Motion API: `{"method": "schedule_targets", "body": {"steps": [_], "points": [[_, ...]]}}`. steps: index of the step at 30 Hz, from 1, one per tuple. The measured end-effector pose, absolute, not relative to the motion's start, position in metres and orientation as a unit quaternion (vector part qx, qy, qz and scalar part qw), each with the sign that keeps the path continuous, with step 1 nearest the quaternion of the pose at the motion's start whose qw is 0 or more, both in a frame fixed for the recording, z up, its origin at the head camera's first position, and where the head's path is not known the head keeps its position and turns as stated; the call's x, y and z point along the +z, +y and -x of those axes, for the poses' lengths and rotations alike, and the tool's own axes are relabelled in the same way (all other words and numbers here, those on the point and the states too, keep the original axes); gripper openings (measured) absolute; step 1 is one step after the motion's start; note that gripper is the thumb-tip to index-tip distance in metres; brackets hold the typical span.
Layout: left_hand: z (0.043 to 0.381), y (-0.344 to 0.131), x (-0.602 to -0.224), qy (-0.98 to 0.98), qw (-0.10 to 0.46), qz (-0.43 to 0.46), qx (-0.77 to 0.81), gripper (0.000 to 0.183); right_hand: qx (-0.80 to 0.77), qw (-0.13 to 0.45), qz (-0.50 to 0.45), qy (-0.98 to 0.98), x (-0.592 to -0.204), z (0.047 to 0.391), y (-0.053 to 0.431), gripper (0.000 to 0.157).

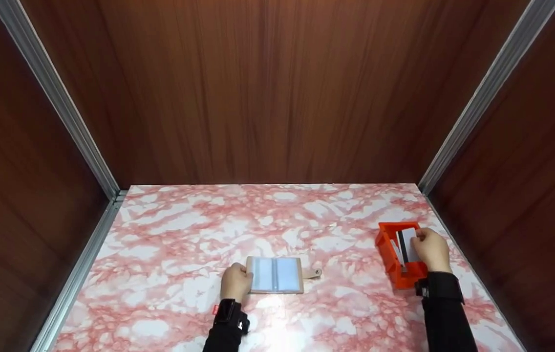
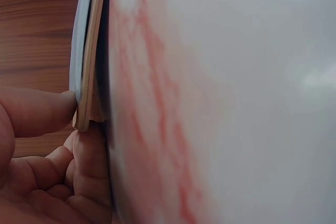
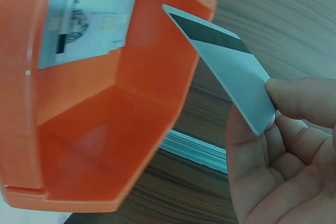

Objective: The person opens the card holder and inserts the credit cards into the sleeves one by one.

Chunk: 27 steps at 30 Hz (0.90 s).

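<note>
An open card holder (image 1: 288,275) with clear sleeves and a tan cover lies on the table, its snap strap (image 1: 312,273) pointing right. My left hand (image 1: 236,282) pinches its left edge; in the left wrist view the thumb lies on the sleeves and fingers are under the cover (image 2: 89,77). My right hand (image 1: 432,248) pinches a white card (image 3: 226,66) with a black magnetic stripe by one end, over the orange bin (image 1: 389,252). Inside that bin, more cards (image 3: 94,22) lean against a wall, one with a printed portrait.
The table top (image 1: 184,230) has a red and white marbled pattern. Brown wood-grain panels (image 1: 267,98) stand at the back and both sides, with metal rails (image 1: 62,102) at the corners. A small red tag (image 1: 215,309) shows beside the left wrist.
</note>
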<state>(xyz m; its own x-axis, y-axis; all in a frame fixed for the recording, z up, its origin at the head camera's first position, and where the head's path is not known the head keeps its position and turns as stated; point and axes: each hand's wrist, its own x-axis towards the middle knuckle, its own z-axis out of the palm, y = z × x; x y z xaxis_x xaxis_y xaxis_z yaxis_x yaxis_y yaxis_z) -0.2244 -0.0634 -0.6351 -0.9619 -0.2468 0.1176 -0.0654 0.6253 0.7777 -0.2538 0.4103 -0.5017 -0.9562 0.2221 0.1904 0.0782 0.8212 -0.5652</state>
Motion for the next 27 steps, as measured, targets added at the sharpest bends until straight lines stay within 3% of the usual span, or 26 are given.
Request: {"method": "schedule_targets", "body": {"steps": [12, 27], "points": [[0.222, -0.062, -0.63, -0.896, 0.118, -0.082, -0.421, 0.009, 0.295, 0.158, 0.071, -0.94, -0.487, 0.255, 0.392, 0.025], [0.222, -0.062, -0.629, -0.894, 0.11, -0.086, -0.425, 0.01, 0.322, 0.157, 0.039, -0.933, -0.489, 0.265, 0.361, 0.025]]}}
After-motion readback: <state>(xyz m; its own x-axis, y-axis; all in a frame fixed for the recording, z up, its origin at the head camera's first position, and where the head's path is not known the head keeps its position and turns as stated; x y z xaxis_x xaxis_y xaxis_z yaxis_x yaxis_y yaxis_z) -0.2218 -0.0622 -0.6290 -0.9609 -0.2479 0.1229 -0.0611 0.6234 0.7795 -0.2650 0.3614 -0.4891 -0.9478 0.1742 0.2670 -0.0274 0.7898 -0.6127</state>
